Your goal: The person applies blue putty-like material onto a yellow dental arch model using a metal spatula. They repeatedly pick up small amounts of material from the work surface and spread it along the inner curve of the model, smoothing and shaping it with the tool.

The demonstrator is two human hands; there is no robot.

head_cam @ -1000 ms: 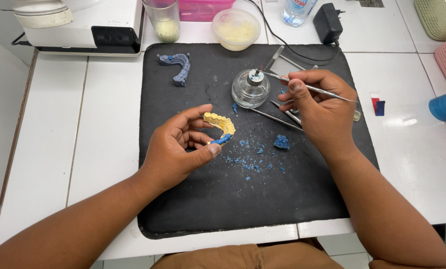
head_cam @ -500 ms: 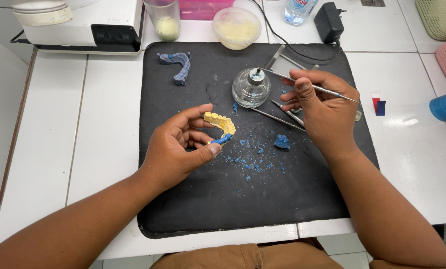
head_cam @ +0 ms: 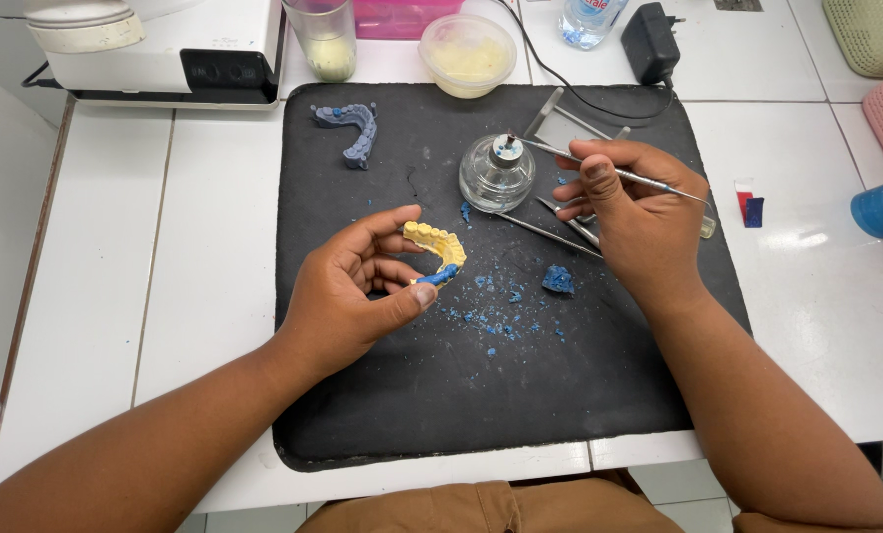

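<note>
My left hand (head_cam: 357, 286) holds a yellow dental arch model (head_cam: 437, 247) with a bit of blue wax at its end, above the black mat (head_cam: 461, 395). In my right hand (head_cam: 639, 212) is a thin metal wax tool (head_cam: 570, 156), its tip resting at the wick of a small glass spirit lamp (head_cam: 498, 173). No flame is visible. More metal instruments (head_cam: 555, 229) lie on the mat under my right hand. A lump of blue wax (head_cam: 558, 279) and blue crumbs lie between my hands.
A grey-blue dental arch model (head_cam: 350, 130) lies at the mat's far left. Behind the mat stand a white machine (head_cam: 165, 39), a glass cup (head_cam: 325, 38), a lidded tub (head_cam: 467, 54), a bottle (head_cam: 591, 18) and a black adapter (head_cam: 651, 39). A blue object (head_cam: 881, 207) sits far right.
My right hand has shifted slightly, keeping the tool's tip at the lamp's wick. My left hand and the yellow model have stayed still.
</note>
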